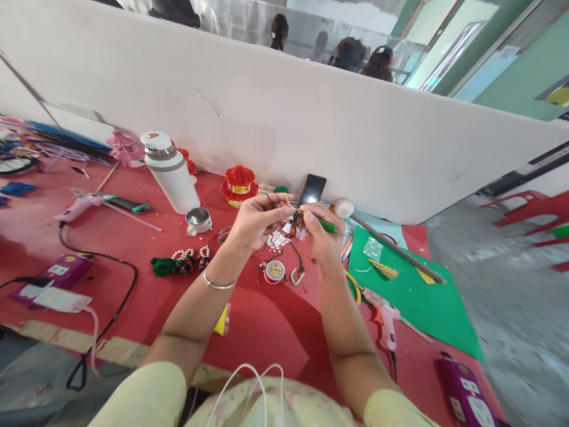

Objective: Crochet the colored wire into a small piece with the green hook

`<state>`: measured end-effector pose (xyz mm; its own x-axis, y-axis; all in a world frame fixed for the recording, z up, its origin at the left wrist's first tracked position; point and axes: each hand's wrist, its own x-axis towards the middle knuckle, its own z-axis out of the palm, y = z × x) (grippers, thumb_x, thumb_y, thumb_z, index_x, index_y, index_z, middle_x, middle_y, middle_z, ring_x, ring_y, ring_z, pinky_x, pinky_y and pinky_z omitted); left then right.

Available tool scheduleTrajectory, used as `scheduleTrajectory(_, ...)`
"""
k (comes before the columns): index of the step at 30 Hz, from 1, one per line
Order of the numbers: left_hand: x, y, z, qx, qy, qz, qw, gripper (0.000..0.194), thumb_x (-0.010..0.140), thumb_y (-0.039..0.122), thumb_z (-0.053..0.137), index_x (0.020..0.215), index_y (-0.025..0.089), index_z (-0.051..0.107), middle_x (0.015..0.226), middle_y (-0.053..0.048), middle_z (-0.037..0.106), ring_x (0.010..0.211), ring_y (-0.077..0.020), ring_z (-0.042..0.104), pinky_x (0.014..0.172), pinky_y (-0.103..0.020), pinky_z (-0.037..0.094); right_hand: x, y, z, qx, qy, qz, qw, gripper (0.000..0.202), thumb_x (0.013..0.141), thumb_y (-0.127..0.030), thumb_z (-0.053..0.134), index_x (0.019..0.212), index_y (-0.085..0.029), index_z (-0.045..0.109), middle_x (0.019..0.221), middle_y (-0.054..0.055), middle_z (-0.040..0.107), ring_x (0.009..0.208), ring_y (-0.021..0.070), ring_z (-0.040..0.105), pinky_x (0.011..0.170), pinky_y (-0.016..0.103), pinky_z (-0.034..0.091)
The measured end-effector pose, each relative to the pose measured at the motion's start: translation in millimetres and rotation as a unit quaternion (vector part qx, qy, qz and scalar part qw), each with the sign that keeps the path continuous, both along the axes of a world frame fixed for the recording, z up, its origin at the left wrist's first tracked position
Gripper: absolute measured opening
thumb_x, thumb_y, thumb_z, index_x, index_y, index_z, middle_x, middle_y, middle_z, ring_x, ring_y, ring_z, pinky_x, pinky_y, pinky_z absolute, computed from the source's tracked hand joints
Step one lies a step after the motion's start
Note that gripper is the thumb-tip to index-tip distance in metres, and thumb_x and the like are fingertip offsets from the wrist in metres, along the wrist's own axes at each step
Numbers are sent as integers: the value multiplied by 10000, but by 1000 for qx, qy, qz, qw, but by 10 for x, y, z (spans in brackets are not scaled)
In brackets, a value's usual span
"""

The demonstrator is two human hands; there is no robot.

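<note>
My right hand (323, 228) is closed around a crochet hook with a green handle (328, 226), its working end pointing left. My left hand (262, 218) meets it over the table, thumb and fingers pinching a thin strand of yarn (287, 199), which looks orange. The fingertips of both hands almost touch, and the small work between them is partly hidden. Dark strands hang below the hands. Under them on the red tabletop lie a spool of thread (274, 271), a pale green hook-shaped piece (297, 276) and small white beads (278, 239).
A white flask (171, 172) and its steel cup (198, 220) stand left. A phone (312, 190) leans against the white partition (284, 112). Pink glue guns lie left (79, 209) and right (386, 320), with cords. A rod (395, 249) crosses a green sheet (422, 308). Beaded yarn pieces (184, 261) lie left.
</note>
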<state>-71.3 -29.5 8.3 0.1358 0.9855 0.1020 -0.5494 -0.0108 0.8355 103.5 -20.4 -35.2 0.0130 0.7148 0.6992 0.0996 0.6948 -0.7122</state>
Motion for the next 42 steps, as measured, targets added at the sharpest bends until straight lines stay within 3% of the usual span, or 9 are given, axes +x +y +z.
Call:
scheduleTrajectory(7, 89, -2, -30, 4, -17, 33, 999, 324, 578, 166, 1007, 876, 166, 881, 646, -1, 726, 468, -47, 519, 439, -200, 409, -53, -147, 167, 71, -27, -73, 994, 128, 1014, -338, 745, 1025, -283, 860, 981, 26, 850, 920, 193, 807, 846, 376, 684)
scheduleTrajectory(10, 198, 1, -101, 25, -30, 119, 992, 330, 583, 133, 977, 894, 166, 873, 670, 2, 740, 530, -68, 570, 497, -206, 471, -98, -188, 159, 127, -89, -127, 980, 143, 1027, -276, 718, 1081, -275, 851, 986, 35, 849, 888, 189, 809, 811, 364, 690)
scheduleTrajectory(12, 257, -7, -130, 16, -48, 168, 985, 321, 608, 124, 953, 913, 171, 862, 653, 29, 710, 523, -56, 538, 489, -191, 444, -134, -181, 99, 185, -134, -166, 959, 189, 1028, -229, 707, 1158, -286, 833, 1040, 43, 855, 918, 194, 818, 824, 364, 697)
scheduleTrajectory(15, 261, -27, -116, -43, -87, 116, 988, 320, 631, 142, 953, 930, 159, 843, 640, 37, 690, 472, -31, 491, 454, -170, 385, -184, -141, -17, 261, -156, -201, 931, 348, 1005, -170, 728, 1303, -343, 779, 1134, 38, 854, 1003, 197, 826, 868, 352, 701)
scheduleTrajectory(18, 183, -30, -62, -84, -109, 30, 990, 327, 603, 142, 974, 898, 148, 831, 624, 29, 682, 442, -21, 472, 413, -154, 312, -190, -97, -71, 293, -120, -178, 932, 478, 973, -108, 751, 1386, -350, 746, 1180, 41, 848, 1034, 198, 828, 879, 349, 706)
scheduleTrajectory(20, 128, -16, -34, -91, -108, 4, 990, 325, 592, 128, 972, 886, 148, 834, 574, 48, 631, 429, -19, 445, 388, -150, 243, -165, -82, -57, 284, -91, -141, 944, 480, 972, -90, 744, 1385, -335, 754, 1203, 46, 851, 1052, 205, 834, 888, 361, 714)
scheduleTrajectory(24, 63, 24, -24, -84, -105, -2, 991, 311, 595, 122, 950, 882, 151, 833, 584, 42, 627, 453, -29, 468, 379, -152, 210, -87, -83, 10, 229, -74, -72, 968, 401, 1003, -138, 725, 1345, -340, 781, 1244, 45, 860, 1118, 220, 841, 945, 391, 722)
scheduleTrajectory(32, -3, 47, -16, -76, -82, -8, 994, 258, 582, 127, 906, 823, 144, 819, 576, 33, 596, 481, -47, 478, 381, -164, 207, 77, -86, 95, 164, -106, 15, 981, 378, 1022, -206, 720, 1346, -392, 777, 1327, 18, 848, 1208, 220, 827, 1015, 419, 715)
scheduleTrajectory(42, -71, 70, -39, -63, -46, -22, 997, 201, 585, 105, 863, 782, 139, 842, 572, 20, 568, 495, -48, 447, 381, -164, 223, 208, -121, 220, 125, -142, 34, 981, 245, 1008, -257, 736, 1208, -356, 839, 1206, 13, 882, 1116, 215, 852, 957, 411, 723)
